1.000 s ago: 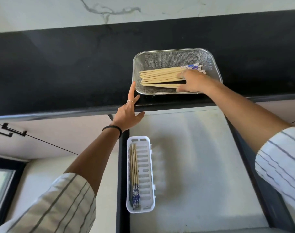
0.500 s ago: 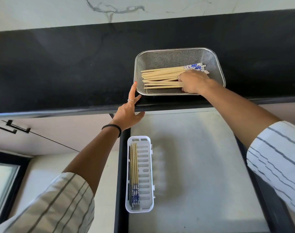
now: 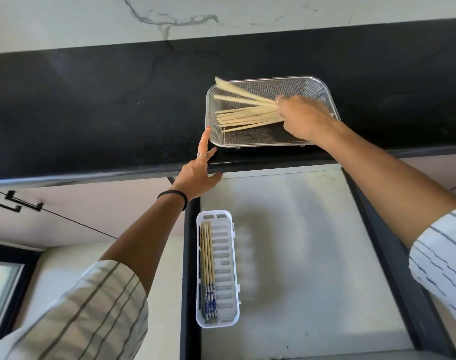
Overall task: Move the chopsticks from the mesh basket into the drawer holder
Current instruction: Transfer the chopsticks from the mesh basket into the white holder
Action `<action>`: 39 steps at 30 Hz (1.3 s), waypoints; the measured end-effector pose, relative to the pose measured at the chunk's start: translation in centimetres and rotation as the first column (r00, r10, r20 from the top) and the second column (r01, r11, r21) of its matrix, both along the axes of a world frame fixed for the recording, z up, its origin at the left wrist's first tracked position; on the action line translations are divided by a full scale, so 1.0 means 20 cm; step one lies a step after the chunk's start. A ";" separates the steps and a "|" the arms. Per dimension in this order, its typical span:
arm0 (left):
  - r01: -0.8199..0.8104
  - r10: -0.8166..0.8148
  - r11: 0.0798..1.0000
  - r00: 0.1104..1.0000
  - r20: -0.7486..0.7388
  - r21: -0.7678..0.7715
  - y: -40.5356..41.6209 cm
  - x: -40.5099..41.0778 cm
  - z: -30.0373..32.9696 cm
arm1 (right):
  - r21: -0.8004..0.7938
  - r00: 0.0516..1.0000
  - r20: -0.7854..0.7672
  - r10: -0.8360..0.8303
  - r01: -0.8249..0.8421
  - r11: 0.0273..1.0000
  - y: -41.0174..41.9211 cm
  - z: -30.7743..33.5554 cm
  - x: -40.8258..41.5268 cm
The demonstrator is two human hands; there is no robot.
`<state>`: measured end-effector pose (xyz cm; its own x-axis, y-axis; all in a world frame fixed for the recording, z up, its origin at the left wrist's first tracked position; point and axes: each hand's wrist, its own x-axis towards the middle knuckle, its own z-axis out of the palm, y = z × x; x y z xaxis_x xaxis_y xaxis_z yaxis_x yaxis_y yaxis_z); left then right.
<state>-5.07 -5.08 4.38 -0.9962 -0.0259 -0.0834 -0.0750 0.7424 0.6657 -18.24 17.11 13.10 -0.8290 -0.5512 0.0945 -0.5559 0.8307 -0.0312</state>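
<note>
A steel mesh basket [image 3: 312,85] sits on the black counter and holds several pale wooden chopsticks [image 3: 243,119]. My right hand [image 3: 303,116] is inside the basket, shut on a few chopsticks [image 3: 242,96] whose far tips are lifted and fanned toward the basket's left rear corner. My left hand [image 3: 198,175] rests on the counter edge, its index finger touching the basket's left front corner, fingers spread. Below, in the open drawer, a white slotted holder [image 3: 228,258] contains several chopsticks [image 3: 207,255] with blue-patterned ends, lying along its left side.
The open drawer [image 3: 312,255] has a pale liner and black side rails. The black counter [image 3: 91,100] runs the full width, with a marble wall behind it. Cabinet fronts with black handles [image 3: 14,202] lie at the left.
My right hand has closed on a few chopsticks and raised them, so their tips swing up and back over the basket's left rear rim. My left hand stays at the basket's corner.
</note>
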 end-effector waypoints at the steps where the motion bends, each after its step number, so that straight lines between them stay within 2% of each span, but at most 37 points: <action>1: 0.002 -0.002 1.000 1.000 -0.001 -0.001 0.00 0.00 0.00 | -0.070 1.000 0.005 -0.025 0.025 0.997 -0.01 0.02 0.04; 3: 0.006 -0.006 1.000 1.000 0.003 -0.004 0.00 0.00 -0.01 | -0.264 0.995 0.081 -0.060 0.079 0.961 -0.04 0.04 0.13; 6: 0.025 -0.025 1.000 1.000 0.001 0.017 -0.02 0.00 0.00 | -0.515 0.933 0.361 0.004 0.195 0.835 -0.04 0.08 0.29; 7: 0.031 -0.031 0.999 1.000 0.005 0.027 -0.02 0.00 0.01 | -0.564 0.875 0.480 0.064 0.252 0.786 -0.03 0.09 0.34; 9: 0.049 -0.049 0.998 0.999 0.015 0.027 -0.03 0.00 0.01 | -0.602 0.689 0.691 0.219 0.380 0.702 0.00 0.08 0.46; 11: 0.069 -0.070 0.997 0.997 0.019 0.017 -0.05 0.00 0.01 | -0.558 0.493 0.809 0.320 0.470 0.684 0.04 0.02 0.57; 15: 0.096 -0.097 0.994 0.995 0.015 0.048 -0.08 0.00 0.01 | -0.356 0.104 0.932 0.349 0.452 0.818 0.14 -0.20 0.77; 17: 0.100 -0.101 0.993 0.995 0.011 0.063 -0.09 0.01 0.02 | -0.229 -0.044 0.961 0.274 0.434 0.872 0.15 -0.33 0.90; 19: 0.102 -0.102 0.993 0.995 0.005 0.062 -0.09 0.01 0.02 | -0.121 -0.133 0.971 0.198 0.440 0.890 0.11 -0.46 1.02; 22: 0.106 -0.107 0.992 0.994 0.006 0.061 -0.09 0.01 0.02 | 0.026 -0.167 0.984 0.067 0.496 0.868 -0.02 -0.61 1.17; 25: 0.107 -0.108 0.993 0.994 0.005 0.058 -0.09 0.01 0.02 | 0.096 -0.176 0.984 0.004 0.554 0.827 -0.17 -0.71 1.27; 31: 0.124 -0.124 0.991 0.992 -0.010 0.054 -0.09 0.01 0.02 | 0.135 -0.097 0.991 -0.094 0.755 0.642 -0.40 -0.89 1.33; 33: 0.127 -0.126 0.991 0.992 -0.017 0.043 -0.10 0.01 0.02 | 0.130 -0.026 0.985 -0.170 0.761 0.635 -0.45 -0.93 1.33; 36: 0.122 -0.122 0.992 0.992 -0.020 0.026 -0.09 0.00 0.01 | 0.125 0.150 0.933 -0.329 0.719 0.683 -0.47 -0.97 1.32; 39: 0.119 -0.118 0.993 0.992 -0.037 0.012 -0.10 0.00 0.00 | 0.133 0.201 0.910 -0.362 0.686 0.716 -0.49 -0.99 1.32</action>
